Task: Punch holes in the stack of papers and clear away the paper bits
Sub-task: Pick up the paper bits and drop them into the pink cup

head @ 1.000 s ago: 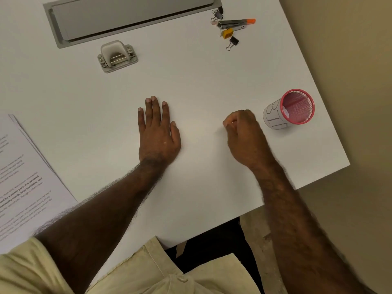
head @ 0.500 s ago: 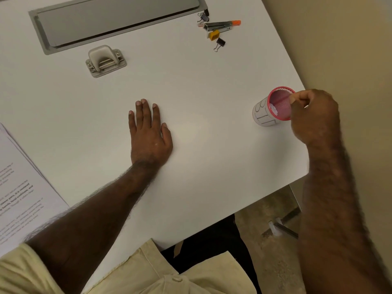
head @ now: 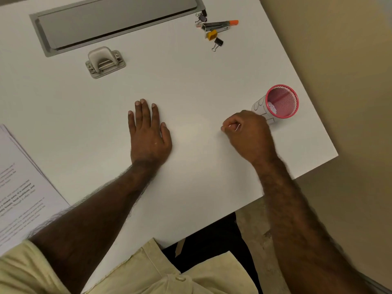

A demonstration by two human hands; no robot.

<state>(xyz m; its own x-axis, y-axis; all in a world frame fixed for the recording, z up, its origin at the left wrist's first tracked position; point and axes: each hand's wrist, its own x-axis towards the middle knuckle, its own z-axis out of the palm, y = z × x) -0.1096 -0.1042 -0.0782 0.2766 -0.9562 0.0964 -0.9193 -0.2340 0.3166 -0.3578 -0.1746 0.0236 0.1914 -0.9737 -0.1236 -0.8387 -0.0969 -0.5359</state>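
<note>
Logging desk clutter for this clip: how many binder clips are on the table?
2. One binder clip lies just below the stapler, near the yellow item; the other binder clip sits above the stapler's left end, by the grey panel's corner. More could be hidden.

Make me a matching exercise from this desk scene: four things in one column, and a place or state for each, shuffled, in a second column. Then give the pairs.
Things:
1. hole punch
2. pink mesh cup
3. left hand
4. stack of papers

Places or states:
A. lies flat on the desk, fingers straight
B. at the left edge of the desk, printed text showing
C. near the desk's right edge, white paper bits inside
D. just in front of the long grey panel at the far side

Pairs: 1-D, 2-C, 3-A, 4-B
</note>
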